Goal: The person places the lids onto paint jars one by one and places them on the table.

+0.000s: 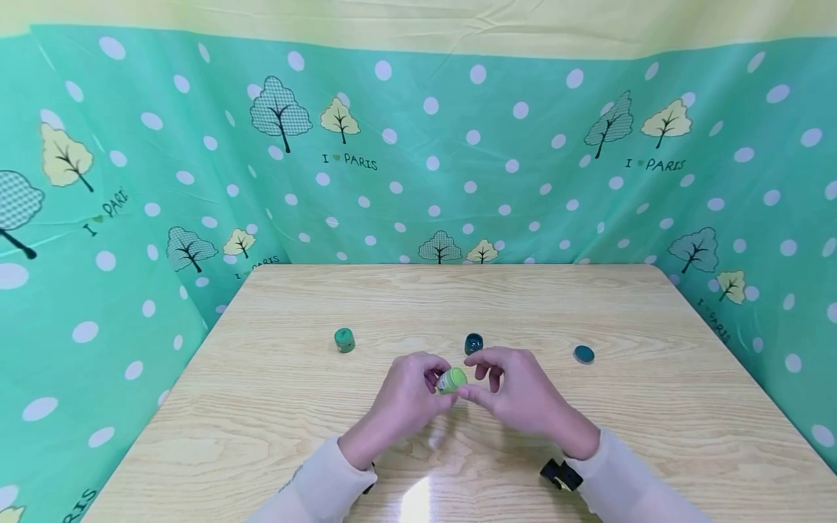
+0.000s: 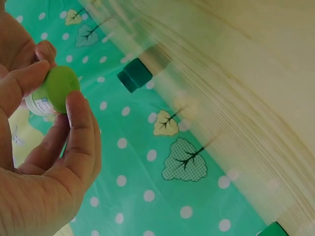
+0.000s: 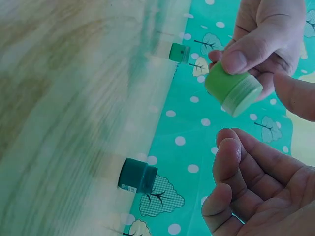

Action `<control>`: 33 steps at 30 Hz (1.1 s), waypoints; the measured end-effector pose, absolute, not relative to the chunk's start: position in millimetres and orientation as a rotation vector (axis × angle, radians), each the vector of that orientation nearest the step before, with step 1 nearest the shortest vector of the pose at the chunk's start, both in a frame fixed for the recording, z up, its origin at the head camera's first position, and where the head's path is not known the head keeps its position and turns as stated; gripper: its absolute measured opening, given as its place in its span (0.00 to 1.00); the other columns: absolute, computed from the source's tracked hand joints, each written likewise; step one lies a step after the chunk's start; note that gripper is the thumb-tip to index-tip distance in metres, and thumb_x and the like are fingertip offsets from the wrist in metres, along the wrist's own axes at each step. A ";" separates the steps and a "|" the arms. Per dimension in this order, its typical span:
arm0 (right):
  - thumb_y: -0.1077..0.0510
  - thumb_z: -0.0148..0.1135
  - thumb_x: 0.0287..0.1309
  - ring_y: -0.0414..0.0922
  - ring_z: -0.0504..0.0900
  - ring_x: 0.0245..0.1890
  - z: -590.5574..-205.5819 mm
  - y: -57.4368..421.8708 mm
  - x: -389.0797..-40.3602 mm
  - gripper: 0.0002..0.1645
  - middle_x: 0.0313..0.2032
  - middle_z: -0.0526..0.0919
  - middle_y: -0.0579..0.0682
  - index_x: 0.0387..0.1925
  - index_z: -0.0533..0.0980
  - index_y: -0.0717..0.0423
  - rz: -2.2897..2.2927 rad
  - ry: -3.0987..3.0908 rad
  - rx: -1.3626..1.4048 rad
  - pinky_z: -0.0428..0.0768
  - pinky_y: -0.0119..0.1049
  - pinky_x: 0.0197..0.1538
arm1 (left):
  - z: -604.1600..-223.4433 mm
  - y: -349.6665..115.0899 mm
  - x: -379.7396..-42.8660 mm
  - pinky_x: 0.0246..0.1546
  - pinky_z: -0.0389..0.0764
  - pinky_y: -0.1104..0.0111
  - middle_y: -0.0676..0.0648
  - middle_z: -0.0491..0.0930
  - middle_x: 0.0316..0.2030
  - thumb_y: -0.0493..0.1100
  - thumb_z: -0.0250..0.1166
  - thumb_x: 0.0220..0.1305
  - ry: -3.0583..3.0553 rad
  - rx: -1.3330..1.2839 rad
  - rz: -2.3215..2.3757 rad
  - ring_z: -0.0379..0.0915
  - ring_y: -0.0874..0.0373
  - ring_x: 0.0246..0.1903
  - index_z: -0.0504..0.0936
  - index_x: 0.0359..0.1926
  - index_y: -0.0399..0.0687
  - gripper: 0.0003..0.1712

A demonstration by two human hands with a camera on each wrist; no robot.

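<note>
My left hand (image 1: 408,388) holds a small light green jar (image 1: 453,380) between thumb and fingers, tilted above the table. A whitish label shows on its side in the left wrist view, and a paler ribbed end shows in the right wrist view. My right hand (image 3: 266,187) is beside that jar, its fingers loosely curled and nothing within them. Its thumb tip overlaps the jar's edge in the head view, while the right wrist view shows the fingers apart from it. Just beyond stands a dark teal jar (image 1: 474,343), its top uncovered.
To the left on the wooden table (image 1: 275,407) stands a green jar (image 1: 344,340). A round dark teal lid (image 1: 584,354) lies toward the right. Polka-dot cloth (image 1: 431,189) hangs behind and along both sides of the table.
</note>
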State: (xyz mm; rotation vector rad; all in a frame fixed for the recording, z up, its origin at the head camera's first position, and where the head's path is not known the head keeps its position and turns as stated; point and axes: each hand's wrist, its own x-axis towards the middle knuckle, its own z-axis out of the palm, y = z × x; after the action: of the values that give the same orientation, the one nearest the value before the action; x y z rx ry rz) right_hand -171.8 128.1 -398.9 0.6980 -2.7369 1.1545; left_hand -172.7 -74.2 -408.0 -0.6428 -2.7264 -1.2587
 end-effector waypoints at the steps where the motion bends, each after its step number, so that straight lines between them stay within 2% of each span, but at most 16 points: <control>1: 0.43 0.73 0.48 0.39 0.74 0.23 -398.2 128.8 -171.9 0.24 0.31 0.80 0.43 0.44 0.81 0.49 1.152 -2.736 0.689 0.74 0.30 0.23 | -408.0 -74.7 -173.0 0.27 0.77 0.75 0.54 0.78 0.28 0.40 0.77 0.44 -2.724 -0.637 -1.241 0.75 0.60 0.28 0.85 0.36 0.46 0.16; 7: 0.39 0.71 0.47 0.42 0.75 0.24 -396.8 132.4 -172.3 0.23 0.29 0.78 0.39 0.43 0.81 0.45 1.154 -2.748 0.652 0.74 0.30 0.24 | -409.8 -77.3 -177.1 0.30 0.75 0.74 0.55 0.78 0.31 0.42 0.78 0.42 -2.725 -0.588 -1.157 0.74 0.57 0.32 0.86 0.36 0.49 0.17; 13: 0.35 0.69 0.47 0.39 0.74 0.23 -396.9 137.5 -171.9 0.25 0.29 0.77 0.36 0.43 0.81 0.45 1.166 -2.748 0.624 0.73 0.30 0.24 | -408.7 -81.5 -179.8 0.31 0.73 0.72 0.58 0.76 0.31 0.44 0.77 0.43 -2.765 -0.520 -1.103 0.70 0.59 0.32 0.86 0.37 0.51 0.16; 26: 0.39 0.70 0.48 0.38 0.73 0.23 -397.0 147.9 -170.8 0.23 0.28 0.77 0.36 0.44 0.81 0.45 1.116 -2.783 0.576 0.72 0.30 0.24 | -410.0 -103.3 -196.8 0.28 0.74 0.70 0.57 0.78 0.30 0.41 0.73 0.45 -2.808 -0.395 -1.101 0.69 0.62 0.29 0.84 0.36 0.50 0.14; 33: 0.36 0.69 0.48 0.38 0.73 0.23 -400.2 154.8 -170.1 0.25 0.29 0.77 0.37 0.44 0.81 0.45 1.099 -2.794 0.561 0.72 0.30 0.25 | -408.2 -119.3 -212.0 0.27 0.73 0.69 0.53 0.78 0.30 0.39 0.74 0.44 -2.878 -0.266 -1.051 0.70 0.60 0.26 0.83 0.36 0.49 0.14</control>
State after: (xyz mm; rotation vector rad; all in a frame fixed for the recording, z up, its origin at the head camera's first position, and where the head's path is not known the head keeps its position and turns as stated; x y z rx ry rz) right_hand -170.1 154.8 -400.2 0.5605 -2.7940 1.0986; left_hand -212.0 -119.3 -408.2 -0.2659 -2.8779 -1.0515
